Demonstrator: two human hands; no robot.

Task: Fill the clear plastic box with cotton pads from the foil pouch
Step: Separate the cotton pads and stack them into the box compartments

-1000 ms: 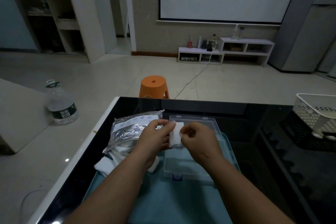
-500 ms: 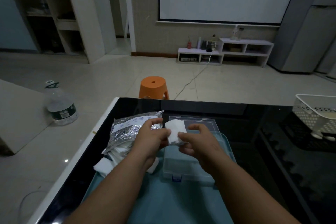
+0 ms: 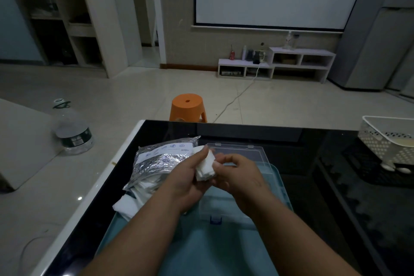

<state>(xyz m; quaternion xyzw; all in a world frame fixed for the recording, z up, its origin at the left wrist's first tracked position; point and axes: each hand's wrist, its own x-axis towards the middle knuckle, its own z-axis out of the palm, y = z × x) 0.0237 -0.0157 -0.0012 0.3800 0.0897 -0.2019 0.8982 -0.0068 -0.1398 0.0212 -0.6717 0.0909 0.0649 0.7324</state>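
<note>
Dim tiled floor and a white screen lie beyond a glossy black table (image 3: 313,163), where a teal tray (image 3: 201,253) carries the clear plastic box (image 3: 224,206). Its lid (image 3: 235,150) is open on the far side and its blue latch (image 3: 215,219) sits on the near side. Directly above the box, both hands meet on a small stack of white cotton pads (image 3: 205,169). The left hand (image 3: 183,181) pinches it between thumb and fingers from the left, and the right hand (image 3: 242,177) curls its fingertips onto the right edge. The stack looks soft, square-cut and slightly fanned, its layers not quite aligned. Just left of the box lies the crinkled foil pouch (image 3: 161,161), with loose pads (image 3: 125,206) at its near end. This reads as squaring up the stack before loading it. The next move calls for lowering it flat into the box, kept pressed together so no layer peels away. Whether pads already lie inside I cannot tell.
</note>
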